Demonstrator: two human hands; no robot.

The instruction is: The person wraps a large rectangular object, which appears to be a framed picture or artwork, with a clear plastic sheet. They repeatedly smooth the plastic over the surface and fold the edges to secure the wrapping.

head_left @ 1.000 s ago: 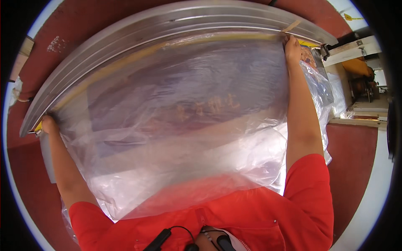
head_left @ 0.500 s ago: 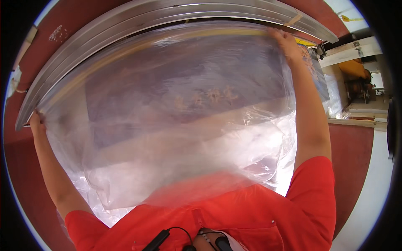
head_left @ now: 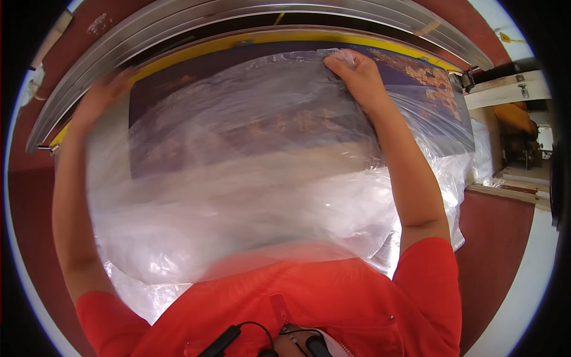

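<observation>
A large sheet of clear plastic film (head_left: 256, 178) hangs between my two raised hands and drapes down to my red shirt. My right hand (head_left: 355, 76) is shut on its top edge near the upper middle. My left hand (head_left: 98, 95), blurred by motion, holds the film's upper left corner. Behind the film lies a dark blue panel with gold ornament (head_left: 428, 77), edged by a yellow strip (head_left: 309, 37).
A grey metal frame of curved rails (head_left: 178, 21) runs above the panel. The floor (head_left: 493, 238) is dark red. At the right stand white wooden pieces (head_left: 505, 89) and a doorway with clutter.
Both hands came inward toward the middle, the right one well to the left, bunching the film. The dark panel and yellow strip now show uncovered above the film.
</observation>
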